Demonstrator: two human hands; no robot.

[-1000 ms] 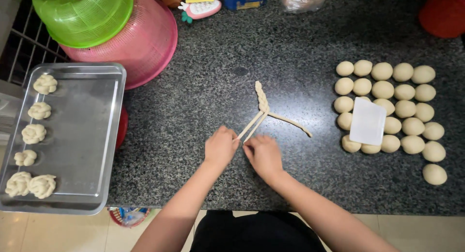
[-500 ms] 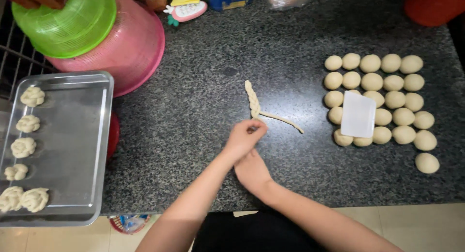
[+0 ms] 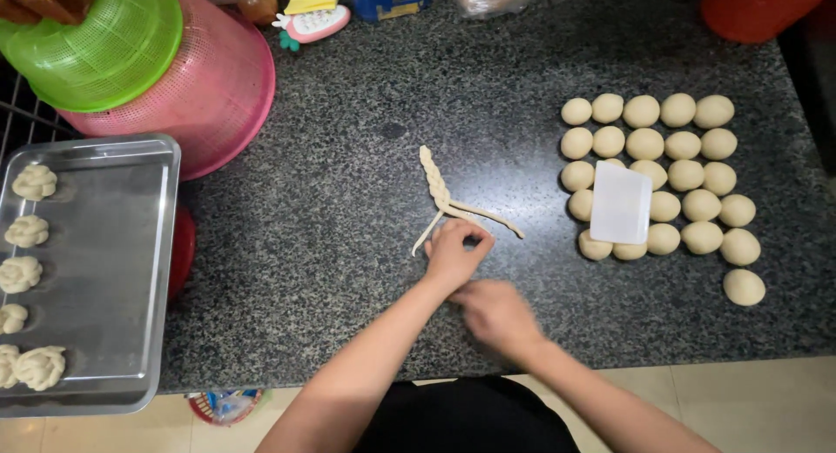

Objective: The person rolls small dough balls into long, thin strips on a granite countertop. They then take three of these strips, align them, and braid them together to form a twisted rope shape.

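A half-plaited dough braid (image 3: 432, 178) lies mid-counter, its plaited part pointing away from me and loose strands (image 3: 493, 219) splaying toward me. My left hand (image 3: 456, 251) is curled at the braid's near end, fingertips pinched on a strand. My right hand (image 3: 498, 315) rests lower on the granite counter (image 3: 348, 244), just behind the left wrist. It is motion-blurred, away from the dough, and nothing shows in it.
Several dough balls (image 3: 662, 157) lie in rows at the right, with a white plastic scraper (image 3: 620, 202) on top. A steel tray (image 3: 113, 270) at the left holds knotted dough pieces (image 3: 35, 183). Green (image 3: 96, 52) and pink (image 3: 209, 96) baskets stand at the back left.
My right hand has drawn back from the strands toward the counter's front edge. My left hand has stayed at the braid's loose end, and the plaited part looks longer.
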